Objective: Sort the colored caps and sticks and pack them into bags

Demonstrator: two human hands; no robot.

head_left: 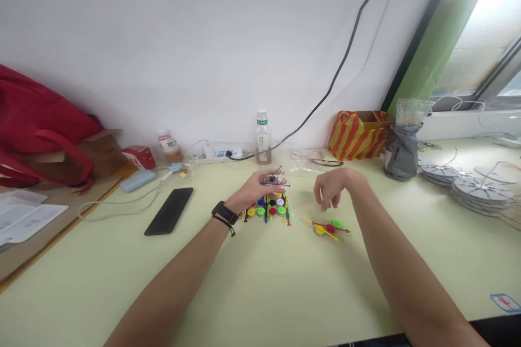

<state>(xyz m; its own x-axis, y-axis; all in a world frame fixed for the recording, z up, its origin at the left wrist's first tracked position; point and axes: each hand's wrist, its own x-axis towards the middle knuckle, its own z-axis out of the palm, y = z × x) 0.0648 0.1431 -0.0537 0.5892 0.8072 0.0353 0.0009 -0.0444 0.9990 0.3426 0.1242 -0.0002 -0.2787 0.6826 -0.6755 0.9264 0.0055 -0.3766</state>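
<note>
My left hand [260, 187], with a black watch on its wrist, holds small arrow spinners [275, 180], dark and white ones among them, between thumb and fingers. Just below it several colourful arrow spinners [272, 210] stand in close rows, round caps up and arrows pointing out; my hand partly covers them. To the right, my right hand [329, 187] hovers with loosely bent fingers pointing down and apart, and nothing visible in them. Nearer to me than that hand, a yellow spinner [320, 231], a red spinner [330, 228] and a green spinner [337, 224] lie close together on the table.
A black phone [169, 211] and white cable lie on the left. Against the wall stand a bottle [263, 138], a power strip [220, 154] and a striped bag [360, 134]. Stacked grey discs [482, 195] sit at right. A black cord [345, 59] hangs down the wall.
</note>
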